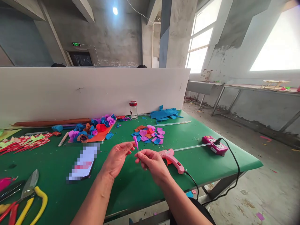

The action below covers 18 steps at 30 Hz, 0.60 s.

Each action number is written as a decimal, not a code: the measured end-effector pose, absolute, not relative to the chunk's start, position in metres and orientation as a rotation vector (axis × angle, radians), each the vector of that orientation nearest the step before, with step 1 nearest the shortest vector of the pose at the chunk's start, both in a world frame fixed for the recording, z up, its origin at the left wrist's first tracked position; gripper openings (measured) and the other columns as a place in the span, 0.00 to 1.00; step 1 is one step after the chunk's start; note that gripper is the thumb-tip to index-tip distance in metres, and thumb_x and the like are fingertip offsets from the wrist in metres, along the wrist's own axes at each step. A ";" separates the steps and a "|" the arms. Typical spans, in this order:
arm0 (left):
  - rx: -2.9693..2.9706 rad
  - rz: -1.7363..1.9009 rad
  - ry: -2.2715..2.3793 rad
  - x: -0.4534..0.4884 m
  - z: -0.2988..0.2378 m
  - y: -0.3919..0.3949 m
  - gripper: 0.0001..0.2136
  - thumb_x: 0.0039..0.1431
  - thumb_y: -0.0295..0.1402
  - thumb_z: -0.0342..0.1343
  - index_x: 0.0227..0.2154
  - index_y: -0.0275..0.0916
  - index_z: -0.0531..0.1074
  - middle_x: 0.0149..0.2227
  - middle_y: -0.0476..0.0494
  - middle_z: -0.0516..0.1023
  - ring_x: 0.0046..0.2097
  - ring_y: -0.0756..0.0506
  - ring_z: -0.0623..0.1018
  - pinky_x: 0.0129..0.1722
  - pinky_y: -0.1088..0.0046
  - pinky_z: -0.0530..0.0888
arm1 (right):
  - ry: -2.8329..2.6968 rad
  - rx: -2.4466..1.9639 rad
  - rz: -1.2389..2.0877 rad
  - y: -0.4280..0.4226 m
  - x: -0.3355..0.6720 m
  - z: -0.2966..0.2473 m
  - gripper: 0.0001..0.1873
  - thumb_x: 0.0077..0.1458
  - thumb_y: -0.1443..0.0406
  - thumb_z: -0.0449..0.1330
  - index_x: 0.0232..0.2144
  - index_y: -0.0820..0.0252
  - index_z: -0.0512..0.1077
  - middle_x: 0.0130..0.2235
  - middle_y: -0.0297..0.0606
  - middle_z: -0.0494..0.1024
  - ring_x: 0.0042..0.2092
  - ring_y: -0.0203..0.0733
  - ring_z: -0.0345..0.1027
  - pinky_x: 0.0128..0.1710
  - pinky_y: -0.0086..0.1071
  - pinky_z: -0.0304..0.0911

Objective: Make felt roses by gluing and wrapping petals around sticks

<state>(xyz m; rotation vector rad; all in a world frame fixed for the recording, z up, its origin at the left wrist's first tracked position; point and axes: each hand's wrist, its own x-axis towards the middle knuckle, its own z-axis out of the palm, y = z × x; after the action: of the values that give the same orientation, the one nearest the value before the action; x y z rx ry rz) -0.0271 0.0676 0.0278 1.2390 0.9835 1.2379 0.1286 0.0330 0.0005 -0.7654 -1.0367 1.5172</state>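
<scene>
Purple paper [135, 141] between hands [151, 161], green tabletop [131, 193], grey concrete walls [119, 37]

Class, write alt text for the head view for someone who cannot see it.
A right hand pinches a slim purple piece, the left hand right by it, above a green table. Beyond are loose coloured scraps, paper flowers and a lidded jar; a pink glue gun lies to the right.

Above the door [81, 58], a sign [76, 44] reads "EXIT"; right of the door, handwriting [116, 63] on the wall [117, 40] is illegibly small.
</scene>
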 end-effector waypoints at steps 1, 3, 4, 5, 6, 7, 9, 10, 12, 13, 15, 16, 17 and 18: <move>1.249 1.216 0.972 -0.027 0.029 0.066 0.17 0.42 0.48 0.69 0.27 0.37 0.82 0.32 0.39 0.80 0.36 0.45 0.71 0.37 0.69 0.66 | -1.037 -0.762 1.522 0.033 0.128 0.000 0.20 0.44 0.50 0.69 0.28 0.61 0.77 0.25 0.35 0.77 0.22 0.30 0.55 0.23 0.27 0.48; 1.255 1.170 0.956 -0.024 0.030 0.062 0.16 0.42 0.47 0.70 0.24 0.37 0.82 0.34 0.39 0.81 0.36 0.45 0.71 0.37 0.69 0.67 | -1.051 -0.746 1.526 0.034 0.127 -0.002 0.19 0.45 0.50 0.69 0.28 0.61 0.77 0.25 0.35 0.76 0.22 0.29 0.55 0.24 0.27 0.48; 1.250 1.150 0.955 -0.023 0.031 0.060 0.15 0.42 0.46 0.70 0.24 0.37 0.82 0.35 0.39 0.81 0.36 0.45 0.71 0.37 0.69 0.67 | -1.061 -0.739 1.527 0.034 0.126 -0.003 0.19 0.46 0.51 0.69 0.28 0.61 0.77 0.25 0.35 0.76 0.23 0.29 0.55 0.24 0.27 0.48; 1.244 1.137 0.956 -0.022 0.031 0.059 0.15 0.42 0.45 0.70 0.25 0.37 0.82 0.35 0.39 0.81 0.36 0.45 0.71 0.37 0.69 0.67 | -1.067 -0.733 1.529 0.034 0.125 -0.004 0.19 0.46 0.51 0.69 0.28 0.61 0.77 0.25 0.35 0.76 0.23 0.29 0.55 0.24 0.27 0.49; 1.241 1.135 0.956 -0.021 0.031 0.057 0.15 0.41 0.44 0.71 0.25 0.37 0.82 0.34 0.40 0.80 0.35 0.46 0.71 0.36 0.70 0.68 | -1.071 -0.727 1.531 0.034 0.124 -0.004 0.19 0.47 0.51 0.68 0.28 0.61 0.77 0.25 0.35 0.76 0.23 0.29 0.55 0.24 0.27 0.49; 1.239 1.143 0.955 -0.021 0.032 0.056 0.14 0.41 0.43 0.71 0.26 0.37 0.82 0.32 0.41 0.79 0.35 0.46 0.71 0.36 0.71 0.68 | -1.072 -0.723 1.533 0.034 0.123 -0.005 0.19 0.47 0.51 0.68 0.29 0.61 0.78 0.25 0.35 0.77 0.23 0.29 0.55 0.24 0.27 0.50; 1.232 1.174 0.946 -0.021 0.032 0.055 0.14 0.41 0.42 0.72 0.25 0.36 0.82 0.28 0.43 0.77 0.33 0.48 0.70 0.33 0.73 0.68 | -1.087 -0.722 1.542 0.033 0.122 -0.006 0.18 0.47 0.51 0.68 0.30 0.61 0.79 0.27 0.36 0.78 0.23 0.29 0.56 0.25 0.26 0.51; 1.221 1.190 0.938 -0.021 0.031 0.054 0.13 0.40 0.41 0.72 0.23 0.36 0.81 0.26 0.44 0.76 0.31 0.49 0.69 0.31 0.73 0.67 | -1.100 -0.727 1.547 0.033 0.122 -0.006 0.18 0.47 0.51 0.69 0.31 0.61 0.79 0.28 0.37 0.78 0.23 0.29 0.57 0.25 0.27 0.52; 1.193 1.203 0.921 -0.021 0.030 0.054 0.14 0.39 0.41 0.72 0.19 0.35 0.78 0.24 0.47 0.73 0.28 0.50 0.68 0.26 0.75 0.65 | -1.133 -0.741 1.551 0.033 0.122 -0.007 0.19 0.47 0.51 0.69 0.31 0.61 0.80 0.28 0.37 0.79 0.24 0.29 0.58 0.25 0.27 0.53; 1.181 1.202 0.913 -0.021 0.030 0.054 0.14 0.39 0.40 0.72 0.18 0.35 0.77 0.23 0.48 0.71 0.27 0.51 0.67 0.23 0.75 0.64 | -1.149 -0.747 1.550 0.033 0.122 -0.008 0.19 0.46 0.51 0.69 0.31 0.61 0.81 0.28 0.37 0.79 0.24 0.29 0.58 0.25 0.27 0.53; 1.166 1.202 0.900 -0.021 0.028 0.054 0.14 0.39 0.40 0.72 0.17 0.35 0.76 0.21 0.50 0.68 0.26 0.51 0.66 0.21 0.76 0.62 | -1.173 -0.754 1.538 0.033 0.122 -0.010 0.19 0.47 0.50 0.68 0.31 0.60 0.81 0.28 0.37 0.78 0.24 0.30 0.58 0.25 0.27 0.53; 1.162 1.203 0.897 -0.020 0.028 0.054 0.15 0.39 0.40 0.72 0.17 0.35 0.75 0.21 0.50 0.67 0.25 0.51 0.66 0.21 0.76 0.62 | -1.184 -0.756 1.529 0.034 0.122 -0.011 0.19 0.47 0.50 0.68 0.32 0.60 0.81 0.28 0.37 0.78 0.24 0.30 0.58 0.25 0.27 0.53; 1.157 1.208 0.897 -0.020 0.028 0.054 0.15 0.38 0.40 0.73 0.17 0.35 0.75 0.20 0.51 0.67 0.25 0.51 0.66 0.20 0.76 0.62 | -1.194 -0.758 1.519 0.034 0.122 -0.011 0.19 0.48 0.50 0.68 0.32 0.60 0.82 0.28 0.37 0.78 0.24 0.30 0.58 0.25 0.27 0.54; 1.150 1.214 0.896 -0.020 0.028 0.054 0.15 0.37 0.40 0.73 0.17 0.36 0.74 0.20 0.51 0.67 0.25 0.52 0.66 0.20 0.76 0.63 | -1.203 -0.762 1.507 0.034 0.121 -0.012 0.19 0.48 0.50 0.68 0.32 0.59 0.82 0.28 0.37 0.77 0.24 0.30 0.58 0.25 0.28 0.53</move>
<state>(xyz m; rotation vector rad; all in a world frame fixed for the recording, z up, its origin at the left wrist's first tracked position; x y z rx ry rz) -0.0205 0.0538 0.0285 1.1499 0.8955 1.2139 0.1212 0.0342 -0.0123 -0.7617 -1.2032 1.5067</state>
